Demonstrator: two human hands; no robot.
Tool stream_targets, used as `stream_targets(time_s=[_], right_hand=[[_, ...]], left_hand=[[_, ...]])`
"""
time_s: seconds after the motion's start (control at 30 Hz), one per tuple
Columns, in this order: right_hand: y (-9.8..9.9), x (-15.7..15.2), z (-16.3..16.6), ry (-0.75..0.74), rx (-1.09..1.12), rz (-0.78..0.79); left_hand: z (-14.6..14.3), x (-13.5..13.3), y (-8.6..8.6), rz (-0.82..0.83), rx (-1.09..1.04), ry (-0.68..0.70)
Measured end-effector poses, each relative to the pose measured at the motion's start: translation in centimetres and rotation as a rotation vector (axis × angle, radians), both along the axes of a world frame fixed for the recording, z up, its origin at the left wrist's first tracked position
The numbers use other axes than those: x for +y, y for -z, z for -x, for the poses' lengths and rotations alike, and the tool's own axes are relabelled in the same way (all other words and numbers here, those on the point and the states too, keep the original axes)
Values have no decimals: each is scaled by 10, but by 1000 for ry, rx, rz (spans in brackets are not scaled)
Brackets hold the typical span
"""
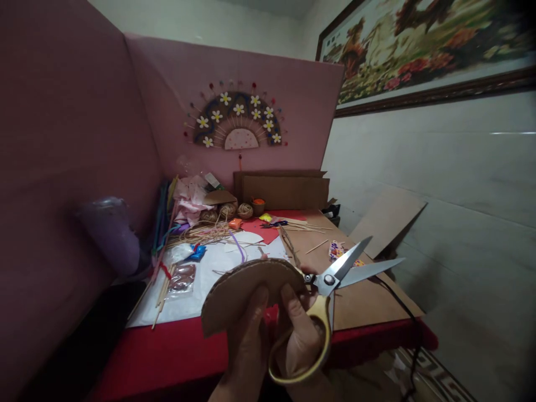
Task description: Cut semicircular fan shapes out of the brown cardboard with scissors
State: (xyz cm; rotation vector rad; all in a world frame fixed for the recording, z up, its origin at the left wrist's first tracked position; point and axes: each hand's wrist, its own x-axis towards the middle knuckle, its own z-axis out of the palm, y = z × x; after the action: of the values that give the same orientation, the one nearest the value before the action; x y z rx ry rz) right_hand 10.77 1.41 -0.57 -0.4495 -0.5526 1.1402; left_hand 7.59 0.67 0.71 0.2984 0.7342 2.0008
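My left hand (247, 340) grips a half-round piece of brown cardboard (243, 287) from below, thumb pressed on its face. My right hand (299, 335) is closed through the yellow handles of a pair of scissors (335, 276). The steel blades stand apart and point right and up, just past the cardboard's right edge. Both hands are raised in front of the near edge of the red-covered table (176, 349).
Wooden sticks (165, 285), small bags, balls of twine (245, 210), red paper and brown cardboard sheets (364, 296) lie on the table. A pink partition (167, 84) carries a fan-shaped flower decoration (238, 123). A framed picture (427, 50) hangs on the right wall.
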Motion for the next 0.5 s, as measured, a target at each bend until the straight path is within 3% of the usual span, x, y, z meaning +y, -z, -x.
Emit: stream_targets(time_s=[0.3, 0.5], right_hand=[[6, -4, 1, -64, -31, 6], [2, -5, 3, -109, -17, -15]], left_hand=[[6, -6, 3, -10, 99, -32], [17, -7, 15, -36, 263, -19]])
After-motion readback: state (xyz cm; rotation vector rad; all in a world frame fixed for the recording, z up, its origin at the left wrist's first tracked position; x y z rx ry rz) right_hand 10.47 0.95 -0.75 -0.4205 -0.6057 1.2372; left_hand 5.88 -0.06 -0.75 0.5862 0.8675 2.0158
